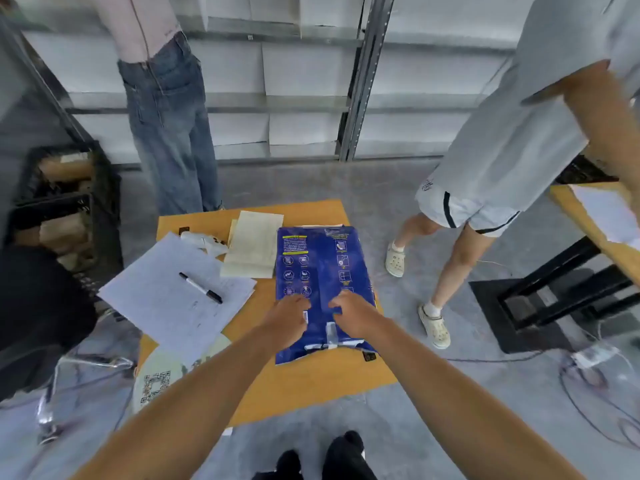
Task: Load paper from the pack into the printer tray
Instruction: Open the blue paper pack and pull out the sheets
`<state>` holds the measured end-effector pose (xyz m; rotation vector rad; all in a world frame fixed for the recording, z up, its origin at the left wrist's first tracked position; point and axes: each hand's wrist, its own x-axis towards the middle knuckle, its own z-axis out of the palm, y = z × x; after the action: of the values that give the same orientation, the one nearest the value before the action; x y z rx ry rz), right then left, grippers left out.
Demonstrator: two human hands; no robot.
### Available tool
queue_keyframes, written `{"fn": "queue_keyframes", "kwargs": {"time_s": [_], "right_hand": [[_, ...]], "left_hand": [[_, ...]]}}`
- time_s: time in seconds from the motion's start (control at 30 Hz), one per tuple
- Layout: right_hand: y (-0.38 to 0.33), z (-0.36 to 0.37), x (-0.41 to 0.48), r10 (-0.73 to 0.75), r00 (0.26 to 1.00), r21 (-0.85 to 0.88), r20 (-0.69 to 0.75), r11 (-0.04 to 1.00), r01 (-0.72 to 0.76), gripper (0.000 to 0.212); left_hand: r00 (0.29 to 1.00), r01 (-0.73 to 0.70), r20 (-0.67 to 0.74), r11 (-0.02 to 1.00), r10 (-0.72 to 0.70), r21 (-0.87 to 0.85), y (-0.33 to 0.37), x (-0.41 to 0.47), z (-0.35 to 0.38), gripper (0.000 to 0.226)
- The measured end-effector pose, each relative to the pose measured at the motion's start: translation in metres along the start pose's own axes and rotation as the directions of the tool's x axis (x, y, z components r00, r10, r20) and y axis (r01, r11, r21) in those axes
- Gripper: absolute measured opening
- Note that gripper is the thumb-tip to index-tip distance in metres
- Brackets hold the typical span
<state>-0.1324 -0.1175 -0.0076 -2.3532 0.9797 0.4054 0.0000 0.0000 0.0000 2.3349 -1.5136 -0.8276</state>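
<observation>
A blue wrapped pack of paper [320, 265] lies flat on a small orange table [311, 379], printed side up, with its near end flap torn and loose. My left hand [285, 318] rests on the pack's near half, fingers curled on the wrapper. My right hand [349, 311] sits beside it, fingers bent and pinching the wrapper near the middle seam. No printer or tray is in view.
Loose white sheets [173, 296] with a black marker [201, 287] lie on the table's left; a cream folded paper [252, 249] lies behind. Two people stand close: one in jeans [169, 133] behind the table, one in grey shorts [485, 188] to the right. A black crate [62, 202] stands at left.
</observation>
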Motion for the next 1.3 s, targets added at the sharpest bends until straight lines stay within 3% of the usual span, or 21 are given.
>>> {"fn": "queue_keyframes", "kwargs": {"time_s": [0.13, 0.43, 0.6, 1.0, 1.1, 1.3], "right_hand": [[0.007, 0.019, -0.006, 0.033, 0.999, -0.029, 0.0, 0.999, -0.033, 0.031], [0.003, 0.028, 0.005, -0.008, 0.989, -0.144, -0.146, 0.99, -0.013, 0.018], [0.008, 0.034, 0.006, 0.021, 0.977, -0.004, -0.211, 1.0, -0.023, 0.017], [0.018, 0.039, -0.006, -0.063, 0.979, -0.076, -0.192, 0.996, 0.05, 0.011], [0.022, 0.044, -0.011, -0.092, 0.973, -0.054, -0.214, 0.995, 0.083, 0.003], [0.016, 0.043, -0.018, -0.026, 0.955, 0.065, -0.295, 0.997, 0.048, 0.012]], "left_hand": [[0.997, 0.04, 0.069, 0.991, -0.032, -0.125, 0.0, 0.002, 0.022, 0.039], [1.0, 0.006, 0.028, 0.996, -0.003, -0.086, -0.01, 0.003, 0.042, 0.046], [1.0, -0.017, 0.012, 0.997, 0.018, -0.07, -0.013, -0.003, 0.047, 0.054], [0.999, 0.012, 0.034, 0.996, -0.009, -0.089, -0.009, -0.012, 0.051, 0.063], [1.0, 0.016, 0.019, 0.997, -0.014, -0.08, -0.006, -0.01, 0.051, 0.063], [1.0, 0.021, -0.002, 0.997, -0.021, -0.07, -0.004, -0.009, 0.054, 0.063]]}}
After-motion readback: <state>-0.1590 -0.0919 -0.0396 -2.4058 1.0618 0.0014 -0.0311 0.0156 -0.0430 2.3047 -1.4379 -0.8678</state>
